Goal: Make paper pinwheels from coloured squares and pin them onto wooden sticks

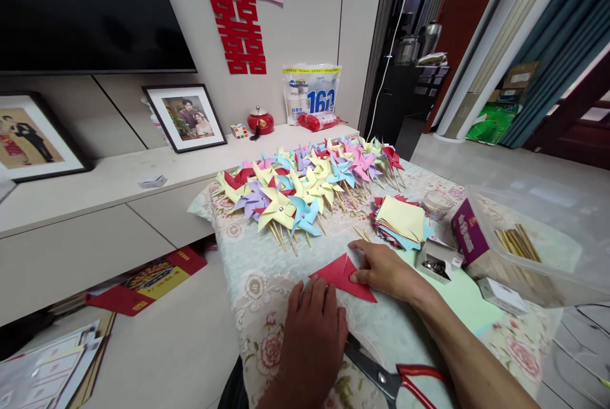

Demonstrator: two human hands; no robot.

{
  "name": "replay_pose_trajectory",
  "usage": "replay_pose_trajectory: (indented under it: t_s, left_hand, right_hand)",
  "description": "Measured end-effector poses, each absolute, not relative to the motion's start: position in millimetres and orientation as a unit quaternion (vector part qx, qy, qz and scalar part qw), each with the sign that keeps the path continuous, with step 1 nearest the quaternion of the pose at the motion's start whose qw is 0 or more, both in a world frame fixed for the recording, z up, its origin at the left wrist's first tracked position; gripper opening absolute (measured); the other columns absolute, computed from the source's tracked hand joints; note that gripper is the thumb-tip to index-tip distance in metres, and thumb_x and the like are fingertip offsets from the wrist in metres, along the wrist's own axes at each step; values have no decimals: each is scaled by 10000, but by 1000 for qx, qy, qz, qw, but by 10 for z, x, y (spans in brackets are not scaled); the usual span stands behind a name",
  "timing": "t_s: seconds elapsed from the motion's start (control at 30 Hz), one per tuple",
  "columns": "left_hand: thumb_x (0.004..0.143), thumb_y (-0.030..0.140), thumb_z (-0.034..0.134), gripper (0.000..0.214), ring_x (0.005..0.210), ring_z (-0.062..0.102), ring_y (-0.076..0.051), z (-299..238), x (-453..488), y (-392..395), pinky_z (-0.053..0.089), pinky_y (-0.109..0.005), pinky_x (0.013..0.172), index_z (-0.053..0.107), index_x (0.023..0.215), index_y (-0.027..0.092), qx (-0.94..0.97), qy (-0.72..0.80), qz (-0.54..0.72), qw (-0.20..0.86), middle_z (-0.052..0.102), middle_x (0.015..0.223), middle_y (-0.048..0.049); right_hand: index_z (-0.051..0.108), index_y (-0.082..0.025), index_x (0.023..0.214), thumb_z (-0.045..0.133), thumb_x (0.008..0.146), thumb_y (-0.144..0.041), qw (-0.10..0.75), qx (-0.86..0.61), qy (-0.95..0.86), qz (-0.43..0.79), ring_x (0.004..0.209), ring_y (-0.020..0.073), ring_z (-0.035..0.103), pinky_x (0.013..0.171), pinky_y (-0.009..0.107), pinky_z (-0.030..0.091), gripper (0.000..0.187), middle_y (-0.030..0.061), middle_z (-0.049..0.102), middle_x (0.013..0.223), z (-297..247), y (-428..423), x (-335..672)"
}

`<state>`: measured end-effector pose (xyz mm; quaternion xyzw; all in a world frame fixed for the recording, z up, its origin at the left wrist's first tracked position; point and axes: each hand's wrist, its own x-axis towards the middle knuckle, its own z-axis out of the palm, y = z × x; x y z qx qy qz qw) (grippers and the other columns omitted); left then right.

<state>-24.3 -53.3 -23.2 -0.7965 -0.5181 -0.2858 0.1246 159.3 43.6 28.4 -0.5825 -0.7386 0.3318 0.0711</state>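
A red paper sheet folded into a triangle lies on the floral tablecloth. My right hand presses on its right side, fingers closed around the edge. My left hand rests flat just below the paper's left corner, fingers together and stretched, touching its edge. Red-handled scissors lie on the cloth between my forearms.
Several coloured paper pinwheels on sticks are heaped at the table's far side. A stack of square papers, a small jar, a box of pins and a clear tub of sticks stand to the right.
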Motion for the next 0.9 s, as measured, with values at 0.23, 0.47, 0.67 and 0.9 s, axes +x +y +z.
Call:
replay_pose_trajectory:
  t_s: [0.23, 0.47, 0.67, 0.9]
  left_hand:
    - [911, 103, 486, 293, 1007, 674, -287, -209, -301, -501, 560, -453, 854, 645, 1156, 125, -756, -521, -387, 84, 714, 1102, -157]
    - [861, 246, 603, 105, 746, 691, -200, -107, -340, -492, 569, -320, 687, 663, 931, 195, -545, -589, -509, -310, 712, 831, -48]
    - [769, 373, 746, 330, 774, 730, -211, 70, -96, -304, 581, -322, 714, 643, 980, 141, -316, -537, -540, -565, 763, 856, -85]
    - [758, 348, 731, 231, 560, 660, -155, 11, 29, -58, 537, -271, 570, 638, 816, 145, -294, -484, -593, -573, 723, 701, -28]
  right_hand:
    - [373, -107, 1537, 709, 765, -205, 105, -550, -715, 420, 645, 165, 581, 652, 269, 430, 848, -32, 634, 692, 264, 465, 1611]
    - [356, -70, 1509, 707, 753, -286, 259, -482, -633, 548, 548, 137, 512, 545, 262, 381, 861, -81, 544, 625, 244, 486, 1630]
    - [368, -66, 1480, 748, 747, -391, 331, -467, -587, 572, 509, 106, 477, 509, 247, 314, 887, -87, 537, 625, 366, 464, 1585]
    - [614, -117, 1245, 793, 710, -464, 291, -450, -610, 583, 575, 113, 482, 561, 253, 359, 662, -58, 550, 657, 358, 471, 1585]
